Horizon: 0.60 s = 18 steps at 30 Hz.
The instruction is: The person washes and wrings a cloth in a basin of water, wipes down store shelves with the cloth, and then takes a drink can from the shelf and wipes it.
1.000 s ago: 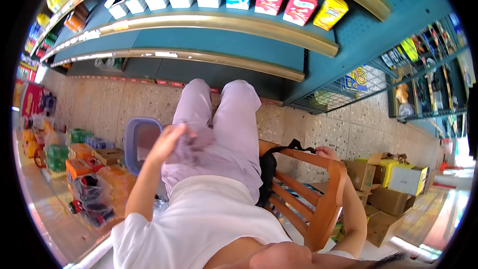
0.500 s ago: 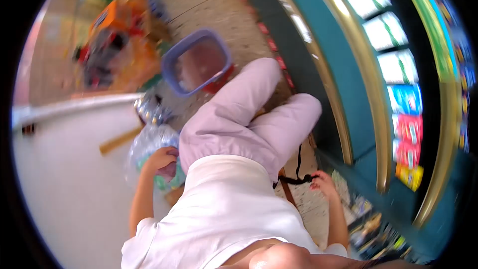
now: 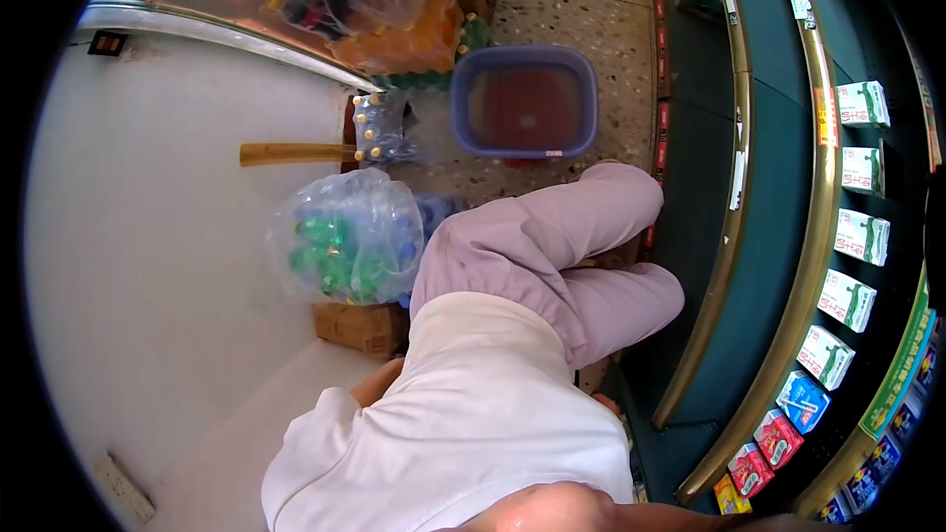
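On the floor [image 3: 623, 34] at one o'clock, the basin [image 3: 512, 151] looks stiff, liquid-heavy and perhaps slippery, best held by opposite rims. The left hand is hidden, its forearm [image 3: 378, 383] near the carton [image 3: 357, 328] at eight; the right hand [image 3: 607, 403] barely shows at five, both hands' fingers unreadable. Earlier, the left gripped a cloth and the basin appeared at eleven.
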### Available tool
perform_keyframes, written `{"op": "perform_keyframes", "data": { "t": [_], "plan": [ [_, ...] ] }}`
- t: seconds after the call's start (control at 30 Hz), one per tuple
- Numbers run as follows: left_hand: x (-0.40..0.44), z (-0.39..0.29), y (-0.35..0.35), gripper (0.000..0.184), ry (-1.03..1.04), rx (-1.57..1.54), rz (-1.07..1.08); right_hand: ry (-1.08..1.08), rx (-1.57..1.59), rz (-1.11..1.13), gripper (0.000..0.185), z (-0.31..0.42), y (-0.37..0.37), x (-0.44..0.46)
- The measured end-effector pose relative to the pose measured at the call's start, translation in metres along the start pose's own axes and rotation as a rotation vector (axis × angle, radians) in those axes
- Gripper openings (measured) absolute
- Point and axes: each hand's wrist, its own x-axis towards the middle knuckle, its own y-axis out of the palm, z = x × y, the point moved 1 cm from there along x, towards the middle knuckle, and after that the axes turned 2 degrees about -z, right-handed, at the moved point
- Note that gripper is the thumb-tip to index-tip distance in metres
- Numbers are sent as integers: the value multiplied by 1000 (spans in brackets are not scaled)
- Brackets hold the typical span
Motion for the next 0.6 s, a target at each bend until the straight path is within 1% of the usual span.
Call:
{"op": "perform_keyframes", "data": {
  "t": [0.07, 0.1, 0.2, 0.33, 0.4, 0.6],
  "plan": [
    [5, 0, 1, 48, -4, -48, -10, -43, 168, -64, 23, -17, 14, 3],
    [8, -2, 1, 48, -2, -63, -16, -67, 254, -92, 22, -10, 16, 2],
    [18, -4, 0, 49, 0, -113, -25, 140, 965, -45, 20, 7, 7, 1],
    [30, -11, 0, 49, 8, -190, -36, 469, 1323, -279, 27, 6, 13, -5],
    [37, -14, -2, 49, 16, -231, -46, 493, 1315, -290, 28, 12, 8, -4],
    [63, -21, -8, 50, 16, -362, -82, 408, 1061, -145, 28, 45, -19, -7]
  ]
}}
